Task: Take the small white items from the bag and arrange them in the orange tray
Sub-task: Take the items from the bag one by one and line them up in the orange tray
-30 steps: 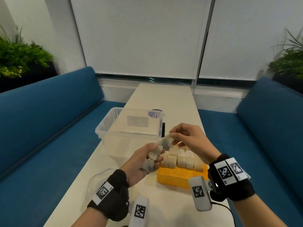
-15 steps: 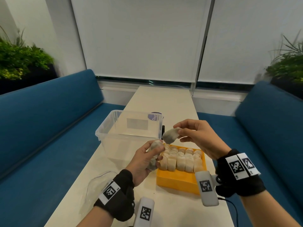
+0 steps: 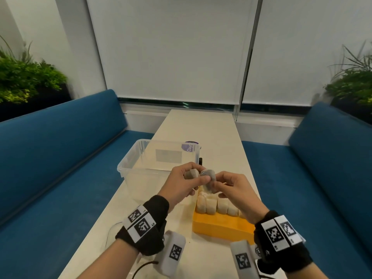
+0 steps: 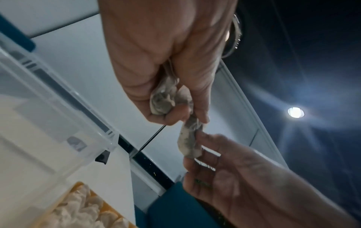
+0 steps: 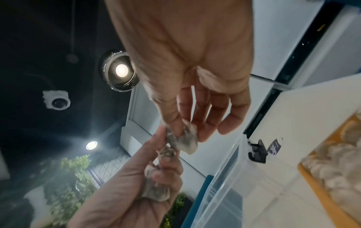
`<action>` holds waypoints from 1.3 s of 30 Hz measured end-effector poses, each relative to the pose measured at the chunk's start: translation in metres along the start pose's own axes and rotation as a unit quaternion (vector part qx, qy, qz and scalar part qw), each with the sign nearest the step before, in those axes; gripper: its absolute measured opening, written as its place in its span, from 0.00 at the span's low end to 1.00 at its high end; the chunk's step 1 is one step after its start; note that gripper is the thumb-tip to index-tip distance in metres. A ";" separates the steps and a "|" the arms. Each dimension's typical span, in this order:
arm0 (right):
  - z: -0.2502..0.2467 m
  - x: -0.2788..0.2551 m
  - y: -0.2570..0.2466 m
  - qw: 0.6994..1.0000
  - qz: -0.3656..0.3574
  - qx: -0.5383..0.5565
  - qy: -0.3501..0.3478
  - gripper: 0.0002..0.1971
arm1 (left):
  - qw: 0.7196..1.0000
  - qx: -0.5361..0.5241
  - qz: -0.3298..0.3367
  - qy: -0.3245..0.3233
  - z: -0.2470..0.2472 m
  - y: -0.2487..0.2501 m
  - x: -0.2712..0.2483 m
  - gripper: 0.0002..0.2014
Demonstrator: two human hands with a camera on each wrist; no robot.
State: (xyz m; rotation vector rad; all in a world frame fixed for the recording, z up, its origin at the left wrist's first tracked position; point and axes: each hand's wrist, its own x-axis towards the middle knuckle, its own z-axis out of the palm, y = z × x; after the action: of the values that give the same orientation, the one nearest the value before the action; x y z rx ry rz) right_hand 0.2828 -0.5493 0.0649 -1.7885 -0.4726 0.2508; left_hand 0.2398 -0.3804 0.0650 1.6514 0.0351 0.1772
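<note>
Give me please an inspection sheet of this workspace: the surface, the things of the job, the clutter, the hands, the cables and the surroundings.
Surface: long pale table.
Job's things: orange tray at the near right, with rows of small white items in it; the bag cannot be told for sure.
Clutter: clear plastic bin beyond the hands; black clip by its rim.
Hands: left hand grips white pieces; right hand pinches another piece beside it, above the tray.
Cables: thin wire near the left wrist; dark cord at the table's near edge.
Surroundings: blue benches on both sides, window blinds, plants.
</note>
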 end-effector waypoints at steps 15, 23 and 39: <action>-0.016 0.021 -0.038 0.982 -0.120 -0.145 0.033 0.05 | 0.999 0.041 0.007 0.019 -0.007 -0.004 0.004 0.05; -0.024 0.029 -0.051 0.958 -0.157 -0.239 0.020 0.07 | 0.999 0.041 0.010 0.023 -0.002 -0.009 0.008 0.02; -0.038 0.045 -0.038 0.932 -0.144 -0.332 -0.005 0.06 | 0.997 -0.005 -0.029 0.068 0.004 -0.029 0.018 0.07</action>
State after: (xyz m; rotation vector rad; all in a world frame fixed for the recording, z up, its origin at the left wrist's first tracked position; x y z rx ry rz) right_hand 0.3319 -0.5548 0.1148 -2.3344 -0.8953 -0.1296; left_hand 0.2609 -0.3799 0.0377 1.6246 0.1863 0.2448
